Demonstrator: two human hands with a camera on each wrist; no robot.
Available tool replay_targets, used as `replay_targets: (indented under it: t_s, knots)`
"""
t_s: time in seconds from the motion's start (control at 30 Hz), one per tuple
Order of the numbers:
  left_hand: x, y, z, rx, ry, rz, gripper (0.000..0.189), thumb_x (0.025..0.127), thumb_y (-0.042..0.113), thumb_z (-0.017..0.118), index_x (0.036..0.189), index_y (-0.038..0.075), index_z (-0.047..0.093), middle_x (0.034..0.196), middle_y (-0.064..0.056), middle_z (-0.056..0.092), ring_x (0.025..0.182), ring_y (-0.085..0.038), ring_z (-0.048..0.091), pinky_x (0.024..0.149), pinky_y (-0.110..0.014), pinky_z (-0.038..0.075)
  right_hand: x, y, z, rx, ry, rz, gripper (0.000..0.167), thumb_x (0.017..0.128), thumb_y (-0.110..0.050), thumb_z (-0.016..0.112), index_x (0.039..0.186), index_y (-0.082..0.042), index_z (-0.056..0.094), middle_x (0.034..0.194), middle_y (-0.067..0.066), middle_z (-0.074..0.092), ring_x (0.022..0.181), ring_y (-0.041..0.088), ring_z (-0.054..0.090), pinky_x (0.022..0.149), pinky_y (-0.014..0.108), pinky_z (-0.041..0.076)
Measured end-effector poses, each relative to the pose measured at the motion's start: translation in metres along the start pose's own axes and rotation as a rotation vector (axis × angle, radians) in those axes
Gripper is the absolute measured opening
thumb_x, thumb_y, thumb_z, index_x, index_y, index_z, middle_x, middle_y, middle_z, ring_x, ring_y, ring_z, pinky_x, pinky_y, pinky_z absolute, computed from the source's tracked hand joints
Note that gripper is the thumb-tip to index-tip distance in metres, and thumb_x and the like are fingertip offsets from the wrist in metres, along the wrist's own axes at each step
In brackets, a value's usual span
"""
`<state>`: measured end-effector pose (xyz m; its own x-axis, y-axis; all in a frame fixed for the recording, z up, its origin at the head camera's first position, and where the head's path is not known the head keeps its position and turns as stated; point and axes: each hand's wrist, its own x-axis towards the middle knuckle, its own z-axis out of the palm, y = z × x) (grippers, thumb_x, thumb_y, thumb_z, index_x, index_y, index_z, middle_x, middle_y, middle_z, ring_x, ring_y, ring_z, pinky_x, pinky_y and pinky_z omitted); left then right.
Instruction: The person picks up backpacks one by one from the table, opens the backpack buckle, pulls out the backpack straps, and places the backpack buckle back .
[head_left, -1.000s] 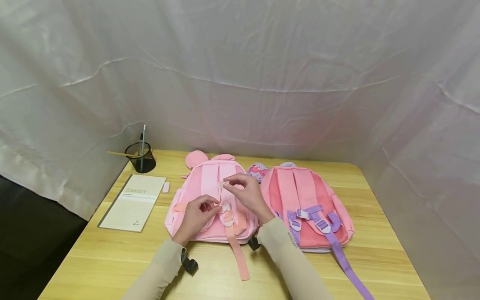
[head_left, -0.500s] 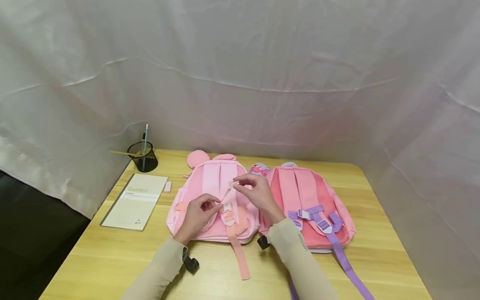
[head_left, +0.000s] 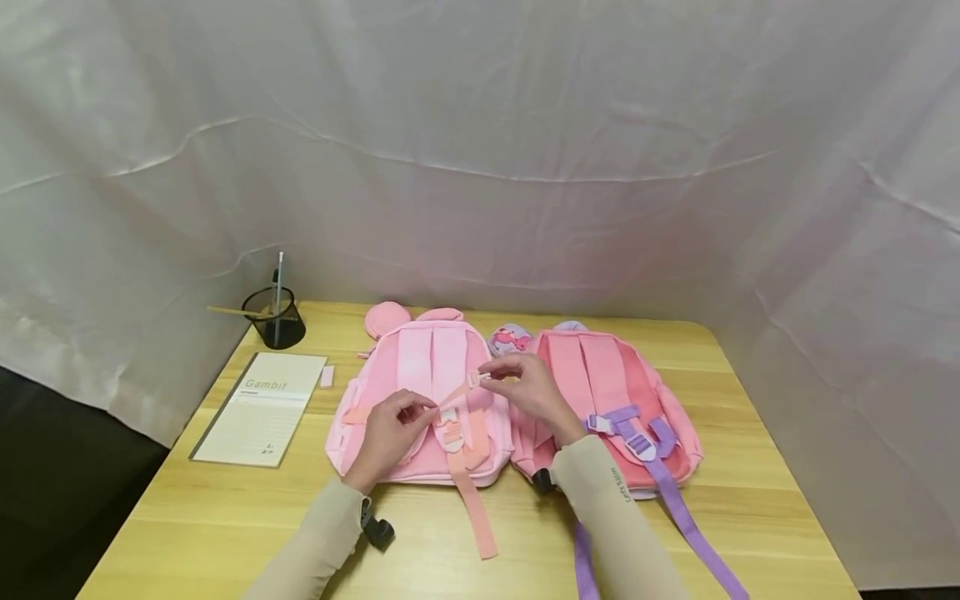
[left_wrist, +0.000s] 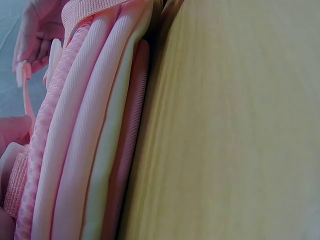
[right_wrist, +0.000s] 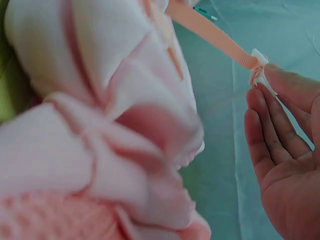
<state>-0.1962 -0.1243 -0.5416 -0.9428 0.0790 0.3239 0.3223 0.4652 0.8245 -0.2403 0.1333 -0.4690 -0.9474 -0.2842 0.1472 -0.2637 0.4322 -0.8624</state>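
A pink backpack (head_left: 416,354) lies with its shoulder straps up in the middle of the table. My left hand (head_left: 390,433) is over its left half and pinches a narrow peach strap (head_left: 454,395) between thumb and finger. At the other end of that strap, my right hand (head_left: 528,387) pinches a small white plastic buckle (right_wrist: 259,67) with thumb and fingertips. The strap runs straight between the hands, raised off the bag in the right wrist view. Below it, another white buckle (head_left: 452,437) with a peach webbing tail (head_left: 474,517) hangs over the bag's lower edge.
To the right lies a coral backpack (head_left: 577,367) with purple straps (head_left: 686,521). At the left are a notebook (head_left: 258,408), a small pink-and-white block (head_left: 327,377) and a black mesh pen cup (head_left: 281,329). Pale curtains (head_left: 480,233) enclose the table.
My right hand has moved to the right with the white buckle, stretching the peach strap out between the hands. The left hand has stayed nearly in place.
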Motion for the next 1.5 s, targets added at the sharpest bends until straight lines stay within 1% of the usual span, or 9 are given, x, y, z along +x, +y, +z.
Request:
replay_targets:
  t_s: [0.1,0.23,0.4,0.57,0.67,0.73,0.9,1.2,1.5]
  knots:
    - [0.000,0.000,0.000,0.013,-0.009,0.001,0.006,0.089,0.023,0.083,0.093,0.021,0.079,0.079,0.008,0.062,0.072,-0.011,0.054,0.066,-0.023,0.046,0.000,0.006,-0.001,-0.005,-0.011,0.017,0.020,0.090,-0.013,0.081,0.109,-0.010,0.081,0.105,0.005,0.077,0.098,0.019,0.069,0.088,0.035,0.058]
    - [0.001,0.001,0.000,0.031,-0.017,0.006,0.007,0.090,0.024,0.083,0.093,0.018,0.080,0.078,0.009,0.062,0.072,-0.011,0.054,0.066,-0.023,0.045,-0.001,0.015,-0.001,-0.020,-0.010,0.045,0.019,0.089,-0.012,0.082,0.108,-0.013,0.081,0.105,0.003,0.077,0.097,0.017,0.069,0.092,0.038,0.057]
    - [0.002,0.001,0.001,0.055,-0.013,0.020,0.006,0.090,0.024,0.083,0.091,0.020,0.080,0.077,0.010,0.061,0.072,-0.011,0.054,0.066,-0.024,0.045,-0.002,0.023,-0.003,-0.036,-0.031,0.040,0.019,0.089,-0.012,0.082,0.108,-0.014,0.081,0.106,0.003,0.077,0.097,0.016,0.069,0.093,0.039,0.057]
    - [0.002,-0.002,0.002,0.080,-0.026,0.008,0.004,0.089,0.021,0.083,0.092,0.022,0.080,0.077,0.011,0.061,0.074,-0.011,0.054,0.067,-0.024,0.045,-0.002,0.027,-0.005,-0.057,-0.060,0.006,0.019,0.089,-0.011,0.081,0.109,-0.012,0.080,0.103,0.004,0.078,0.093,0.016,0.068,0.086,0.033,0.057]
    - [0.002,-0.002,0.002,0.092,-0.029,0.001,0.006,0.089,0.020,0.084,0.091,0.024,0.080,0.077,0.011,0.061,0.074,-0.011,0.054,0.067,-0.024,0.045,-0.003,0.031,-0.005,-0.062,-0.076,0.005,0.019,0.090,-0.010,0.081,0.108,-0.011,0.079,0.101,0.005,0.077,0.089,0.014,0.067,0.082,0.028,0.056]
    - [0.002,-0.001,0.002,0.095,-0.028,0.000,0.008,0.088,0.019,0.084,0.090,0.026,0.080,0.077,0.011,0.061,0.074,-0.011,0.054,0.067,-0.024,0.045,-0.003,0.033,-0.005,-0.055,-0.085,0.021,0.018,0.089,-0.010,0.081,0.108,-0.010,0.079,0.101,0.005,0.077,0.088,0.013,0.067,0.081,0.027,0.056]
    - [0.002,0.000,0.002,0.098,-0.024,0.006,0.012,0.088,0.017,0.084,0.090,0.028,0.079,0.077,0.010,0.060,0.074,-0.011,0.053,0.067,-0.025,0.045,-0.004,0.033,-0.004,-0.030,-0.087,0.072,0.017,0.089,-0.008,0.080,0.106,-0.010,0.079,0.099,0.005,0.077,0.085,0.013,0.069,0.078,0.029,0.057]
    - [0.001,0.000,0.003,0.100,-0.032,-0.014,0.012,0.088,0.017,0.084,0.090,0.027,0.079,0.078,0.010,0.062,0.075,-0.011,0.055,0.068,-0.025,0.046,-0.006,0.034,0.001,-0.045,-0.075,0.115,0.018,0.089,-0.007,0.080,0.107,-0.012,0.078,0.095,0.003,0.075,0.083,0.012,0.068,0.076,0.027,0.057]
    - [0.002,0.000,0.002,0.101,-0.037,-0.011,0.011,0.088,0.018,0.084,0.090,0.027,0.079,0.079,0.010,0.062,0.076,-0.012,0.055,0.068,-0.025,0.046,-0.005,0.038,0.003,-0.057,-0.065,0.091,0.022,0.090,-0.006,0.079,0.111,-0.011,0.078,0.099,0.004,0.075,0.085,0.012,0.067,0.079,0.028,0.057]
